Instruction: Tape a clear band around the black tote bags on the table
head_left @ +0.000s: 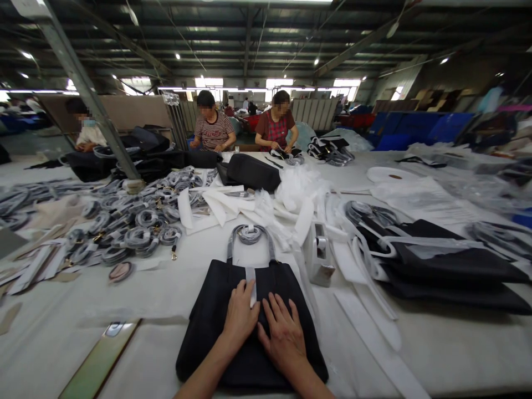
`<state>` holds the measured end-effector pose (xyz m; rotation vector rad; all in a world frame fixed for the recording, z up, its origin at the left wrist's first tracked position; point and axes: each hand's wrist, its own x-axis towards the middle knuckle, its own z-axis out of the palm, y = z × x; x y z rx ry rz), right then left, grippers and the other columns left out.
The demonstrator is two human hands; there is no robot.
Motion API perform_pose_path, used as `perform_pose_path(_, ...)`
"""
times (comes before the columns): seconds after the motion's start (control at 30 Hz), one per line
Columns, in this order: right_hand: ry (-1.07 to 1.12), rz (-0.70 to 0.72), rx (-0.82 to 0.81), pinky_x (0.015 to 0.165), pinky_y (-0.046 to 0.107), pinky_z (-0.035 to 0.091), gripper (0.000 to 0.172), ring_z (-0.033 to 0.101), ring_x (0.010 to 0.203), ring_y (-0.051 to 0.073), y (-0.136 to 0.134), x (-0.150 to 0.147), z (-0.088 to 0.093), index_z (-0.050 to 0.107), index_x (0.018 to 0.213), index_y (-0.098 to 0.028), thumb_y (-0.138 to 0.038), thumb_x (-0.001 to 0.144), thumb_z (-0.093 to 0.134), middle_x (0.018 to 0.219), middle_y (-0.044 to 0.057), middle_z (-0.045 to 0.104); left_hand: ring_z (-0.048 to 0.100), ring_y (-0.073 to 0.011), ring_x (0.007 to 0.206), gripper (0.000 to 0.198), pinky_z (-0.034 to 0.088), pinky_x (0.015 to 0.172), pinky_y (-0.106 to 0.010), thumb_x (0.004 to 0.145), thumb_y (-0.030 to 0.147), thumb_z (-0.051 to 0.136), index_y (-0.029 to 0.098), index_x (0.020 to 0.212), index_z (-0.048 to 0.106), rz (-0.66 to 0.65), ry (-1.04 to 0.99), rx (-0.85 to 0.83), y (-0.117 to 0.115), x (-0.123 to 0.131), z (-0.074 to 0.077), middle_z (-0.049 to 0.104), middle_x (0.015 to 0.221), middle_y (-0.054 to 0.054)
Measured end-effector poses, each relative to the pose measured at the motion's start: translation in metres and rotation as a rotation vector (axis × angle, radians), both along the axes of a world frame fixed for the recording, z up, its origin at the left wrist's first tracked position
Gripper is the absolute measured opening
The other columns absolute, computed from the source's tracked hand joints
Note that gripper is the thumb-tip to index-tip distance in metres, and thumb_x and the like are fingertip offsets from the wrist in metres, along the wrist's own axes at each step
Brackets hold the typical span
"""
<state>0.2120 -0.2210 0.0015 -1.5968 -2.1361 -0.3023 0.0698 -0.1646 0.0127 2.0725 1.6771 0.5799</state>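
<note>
A black handbag (208,316) lies flat on the table in front of me, its wrapped handles (271,244) pointing away. A pale strip (250,275) runs down over the bag's top edge at the middle. My left hand (241,313) rests on the bag with its fingertips against this strip, fingers lying along it. To its right, my right hand (285,332) lies flat on the bag's front with its fingers spread. A coiled grey wrapped strap (250,234) sits within the handle loop, a white band around it.
A tape dispenser (321,257) stands right of the bag, among white foam strips (369,310). Black bags (440,260) are stacked at right. Many coiled straps (141,235) spread at left, near a metal post (89,83). A greenish bar (100,360) lies front left. Co-workers (214,130) work opposite.
</note>
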Motion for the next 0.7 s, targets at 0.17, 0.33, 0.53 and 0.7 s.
perform_pose_path(0.17, -0.003, -0.002, -0.006, 0.110, 0.046, 0.020, 0.042, 0.048, 0.123, 0.025, 0.000, 0.001, -0.003, 0.058, 0.124, -0.022, -0.039, 0.087, 0.051, 0.132, 0.008, 0.057, 0.048, -0.0257, 0.122, 0.042, 0.042, 0.101, -0.036, 0.085, 0.019, 0.046, 0.017, 0.126, 0.055, 0.013, 0.045, 0.059, -0.005, 0.001, -0.008, 0.048, 0.136, -0.013)
perform_pose_path(0.33, -0.004, 0.001, -0.006, 0.110, 0.046, 0.019, 0.042, 0.048, 0.124, 0.026, -0.001, 0.001, -0.003, 0.059, 0.124, -0.021, -0.040, 0.087, 0.051, 0.133, 0.009, 0.056, 0.053, -0.0254, 0.115, 0.040, 0.045, 0.097, -0.038, 0.087, 0.016, 0.043, 0.017, 0.126, 0.055, -0.013, 0.172, 0.150, -0.014, 0.001, -0.011, 0.050, 0.136, -0.014)
perform_pose_path(0.53, 0.003, 0.005, 0.008, 0.111, 0.046, 0.018, 0.042, 0.048, 0.123, 0.025, -0.001, 0.000, -0.003, 0.060, 0.123, -0.020, -0.040, 0.086, 0.051, 0.132, 0.009, 0.057, 0.044, -0.0286, 0.126, 0.053, 0.045, 0.096, -0.044, 0.086, 0.008, 0.036, 0.017, 0.138, 0.042, -0.084, 0.345, 0.326, -0.025, -0.002, -0.014, 0.033, 0.151, -0.012)
perform_pose_path(0.7, 0.002, 0.024, -0.011, 0.111, 0.048, 0.019, 0.049, 0.047, 0.124, 0.028, -0.002, 0.000, -0.004, 0.058, 0.126, -0.018, -0.042, 0.083, 0.054, 0.133, 0.011, 0.056, 0.030, -0.0233, 0.139, 0.067, 0.033, 0.109, -0.042, 0.077, 0.003, 0.036, 0.015, 0.143, 0.034, -0.301, 0.352, 0.322, -0.032, -0.018, -0.022, 0.033, 0.151, -0.011)
